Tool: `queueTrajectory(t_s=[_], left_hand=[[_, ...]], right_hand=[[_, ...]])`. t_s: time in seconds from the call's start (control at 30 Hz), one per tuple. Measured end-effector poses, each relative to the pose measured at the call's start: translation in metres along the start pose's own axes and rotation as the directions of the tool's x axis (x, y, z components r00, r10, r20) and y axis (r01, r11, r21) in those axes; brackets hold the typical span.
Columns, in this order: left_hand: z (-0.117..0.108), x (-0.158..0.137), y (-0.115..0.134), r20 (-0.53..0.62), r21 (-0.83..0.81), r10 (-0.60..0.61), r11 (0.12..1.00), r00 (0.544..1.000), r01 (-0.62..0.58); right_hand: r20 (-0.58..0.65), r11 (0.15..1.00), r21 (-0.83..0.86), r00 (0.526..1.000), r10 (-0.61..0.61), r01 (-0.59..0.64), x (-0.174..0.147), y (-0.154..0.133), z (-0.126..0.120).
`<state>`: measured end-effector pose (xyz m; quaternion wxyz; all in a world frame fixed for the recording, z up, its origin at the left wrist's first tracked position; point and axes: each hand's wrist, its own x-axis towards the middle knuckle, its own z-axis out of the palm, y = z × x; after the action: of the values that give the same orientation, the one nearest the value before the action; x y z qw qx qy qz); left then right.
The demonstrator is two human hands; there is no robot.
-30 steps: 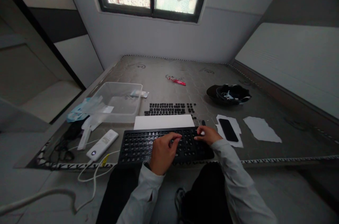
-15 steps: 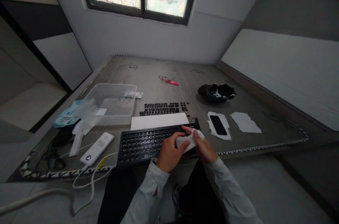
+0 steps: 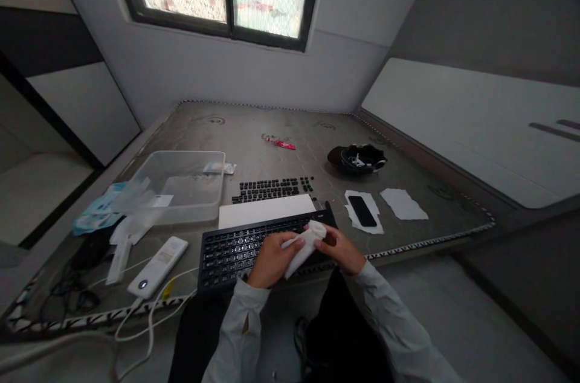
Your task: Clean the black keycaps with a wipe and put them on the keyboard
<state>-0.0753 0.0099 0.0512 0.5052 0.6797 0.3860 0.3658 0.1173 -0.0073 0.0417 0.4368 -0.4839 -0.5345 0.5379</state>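
While the black keyboard (image 3: 235,253) lies along the front edge of the grey mattress (image 3: 244,123) at the lower centre of the frame, both hands are positioned over its right-hand portion. The left hand (image 3: 272,257) is closed, with thumb and fingers pinching a folded white tissue (image 3: 302,251). The right hand (image 3: 343,251) grips the opposite side of the same tissue, its fingers curled and its thumb pressed against the material. The tissue is thus held between the two hands, above the keyboard.

Directly behind the keyboard, a white rectangular sheet (image 3: 266,211) lies flat. Behind the sheet, black keycaps (image 3: 269,191) are arranged in rows. To the right, a black smartphone (image 3: 362,211) rests on torn white paper (image 3: 370,229); a second paper piece (image 3: 403,205) lies just beside it. A dark cap (image 3: 356,159) sits farther back, at right of centre. A small red item (image 3: 284,145) is located near the middle of the mattress. At left, a clear plastic bin (image 3: 190,214) stands behind a white oblong device (image 3: 158,265), which connects to a white cable (image 3: 150,328).
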Motion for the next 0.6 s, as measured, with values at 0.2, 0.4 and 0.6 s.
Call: queueTrajectory(t_s=[0.2, 0.4, 0.6], left_hand=[[-0.006, 0.002, -0.005, -0.244, 0.022, -0.031, 0.999, 0.969, 0.037], [-0.010, 0.008, -0.021, -0.379, -0.162, -0.132, 0.984, 0.916, 0.075], [-0.022, 0.009, -0.039, -0.358, -0.351, -0.314, 0.918, 0.879, 0.185]], right_hand=[[-0.190, 0.996, -0.014, 0.978, 0.081, -0.085, 0.001, 0.018, 0.002], [-0.194, 0.984, -0.154, 0.979, 0.061, -0.092, 0.022, 0.023, -0.018], [-0.374, 0.881, -0.454, 0.926, -0.054, -0.132, 0.092, 0.040, -0.100]])
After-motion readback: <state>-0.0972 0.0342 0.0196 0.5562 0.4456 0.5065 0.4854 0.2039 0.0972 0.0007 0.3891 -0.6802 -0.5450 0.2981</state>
